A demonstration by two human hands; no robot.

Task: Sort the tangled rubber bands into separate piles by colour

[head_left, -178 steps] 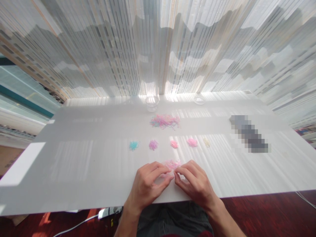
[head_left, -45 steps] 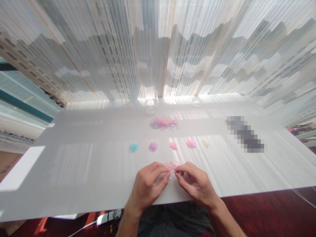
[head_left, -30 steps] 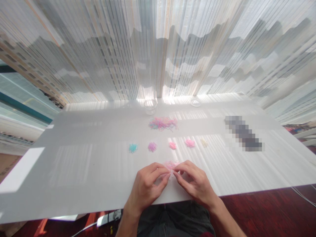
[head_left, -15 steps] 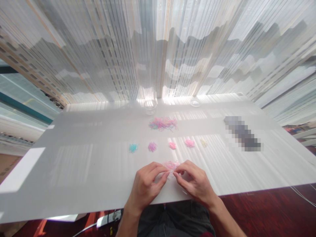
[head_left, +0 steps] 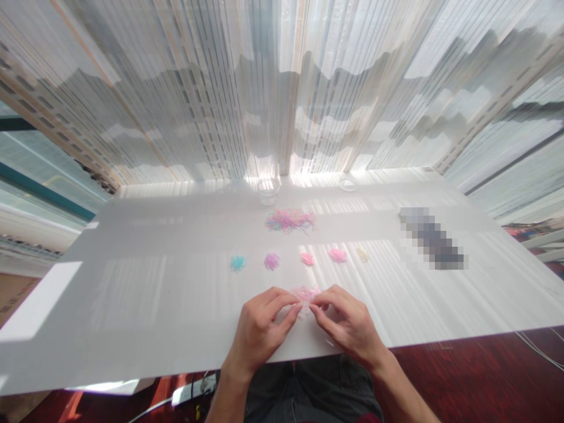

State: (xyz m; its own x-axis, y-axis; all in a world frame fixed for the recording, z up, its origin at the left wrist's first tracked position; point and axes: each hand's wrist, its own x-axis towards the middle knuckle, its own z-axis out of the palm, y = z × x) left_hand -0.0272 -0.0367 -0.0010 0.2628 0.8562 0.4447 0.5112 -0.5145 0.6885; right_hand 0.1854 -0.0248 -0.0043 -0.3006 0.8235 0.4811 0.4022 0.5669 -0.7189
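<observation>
My left hand [head_left: 268, 323] is closed in a pinch at the front of the table, thumb against forefinger. Facing it, with a small gap between the fingertips, my right hand [head_left: 346, 322] pinches in the same way. Whatever the fingertips hold is too small to make out. Just beyond and under them lies a small heap of thin pink and pale strands [head_left: 306, 292], partly hidden by the fingers. Farther back is a row of small piles: turquoise [head_left: 238, 262], purple [head_left: 272, 261], coral pink [head_left: 307, 258], pink [head_left: 338, 255] and pale yellow [head_left: 363, 254].
A larger mixed heap of pastel strands [head_left: 291, 220] lies behind the row. Two clear round containers or lids, one left [head_left: 268, 188] and one right [head_left: 348, 184], sit near the curtain [head_left: 220, 117]. A blurred-out dark object [head_left: 434, 239] lies on the white table [head_left: 132, 329] at right.
Both hands stay nearly in place, still pinched over the small heap, with only slight finger movement. The piles look the same.
</observation>
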